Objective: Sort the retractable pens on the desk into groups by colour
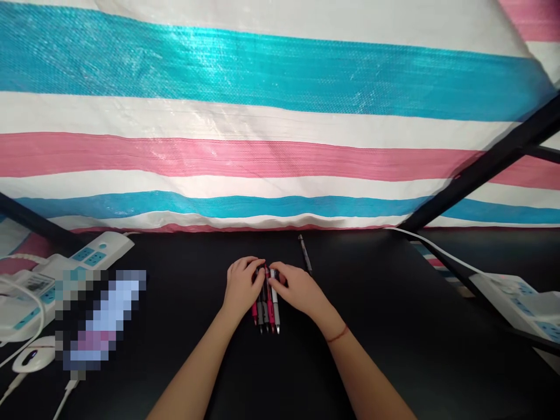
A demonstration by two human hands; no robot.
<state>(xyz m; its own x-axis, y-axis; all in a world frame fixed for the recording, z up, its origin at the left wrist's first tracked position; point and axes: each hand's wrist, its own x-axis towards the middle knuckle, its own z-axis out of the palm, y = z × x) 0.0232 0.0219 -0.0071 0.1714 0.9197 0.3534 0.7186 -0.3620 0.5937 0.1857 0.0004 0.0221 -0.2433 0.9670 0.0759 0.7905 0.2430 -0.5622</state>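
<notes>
Behind the black bench (394,350), a woven plastic sheet (262,116) in broad blue, white and pink stripes, glossy under light from above and sagging in soft folds along its lower edge. Across the right corner, a dark slanted bar (481,169); at the far left, another dark bar (30,221) running down towards the bench. On either side, a white power strip, one at the left (87,254) with white cables and one at the right (516,297) fed by a white cable (437,251).

Both hands (271,289) on pens (266,303)
</notes>
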